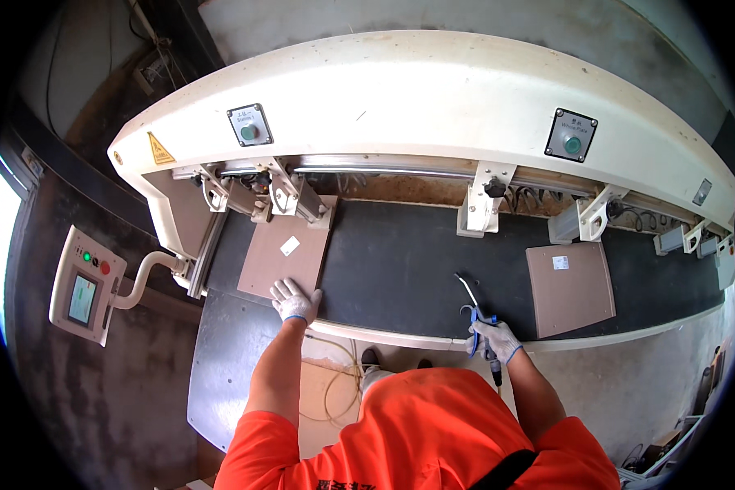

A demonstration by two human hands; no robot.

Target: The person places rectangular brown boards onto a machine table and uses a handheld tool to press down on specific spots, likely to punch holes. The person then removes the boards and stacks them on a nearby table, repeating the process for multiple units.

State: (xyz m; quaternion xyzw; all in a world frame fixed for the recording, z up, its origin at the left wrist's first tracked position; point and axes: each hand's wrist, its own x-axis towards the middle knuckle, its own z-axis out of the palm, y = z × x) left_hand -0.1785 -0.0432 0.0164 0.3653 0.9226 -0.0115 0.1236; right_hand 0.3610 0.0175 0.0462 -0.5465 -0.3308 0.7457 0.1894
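Note:
My left hand (295, 300), in a pale glove with a blue cuff, lies flat with its fingers spread over the near edge of a brown panel (279, 253). That panel carries a white label, and its far edge reaches the clamp blocks (306, 204) of the machine. In my right hand (496, 339), gloved the same way, is a blue and black air blow gun (474, 318). Its thin metal nozzle points away and to the left above the black bed. Farther right lies a second brown panel (570, 287), also labelled, apart from my right hand.
A cream machine beam (425, 90) with two green buttons spans the back above the black bed (400, 261). At left, a control panel (87, 286) with a screen sits on a bent arm. A metal side table (229, 359) adjoins the bed; a yellowish hose (328, 400) hangs near my legs.

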